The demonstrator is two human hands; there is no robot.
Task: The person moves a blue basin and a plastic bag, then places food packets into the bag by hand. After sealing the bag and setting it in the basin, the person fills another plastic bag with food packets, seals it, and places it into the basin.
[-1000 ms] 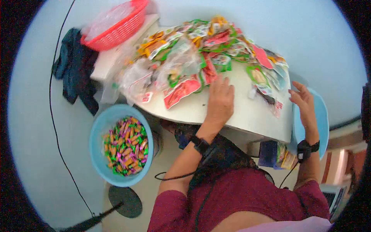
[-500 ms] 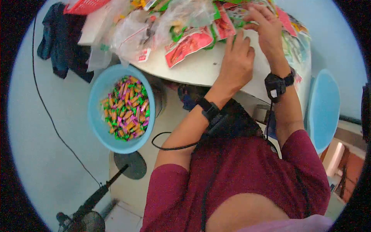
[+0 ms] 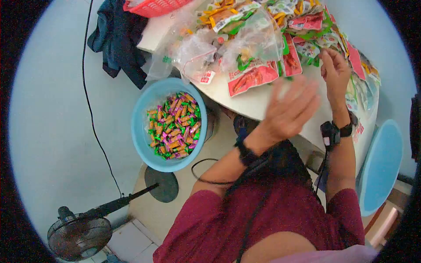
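Our left hand (image 3: pixel 291 109) blurred, fingers spread, above table (image 3: pixel 252 103) edge. Our right hand (image 3: pixel 335 72) curled at packet pile (image 3: pixel 307 22), grip unclear. We see clear bags (image 3: pixel 252 41) overlying it; candy basin (image 3: pixel 140 131) at left.

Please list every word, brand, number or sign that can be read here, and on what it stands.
No text is readable.
red packet: white print, too blurred.
white tag on a clear bag: red marks, too small.
candies in the blue basin: wrappers too small.
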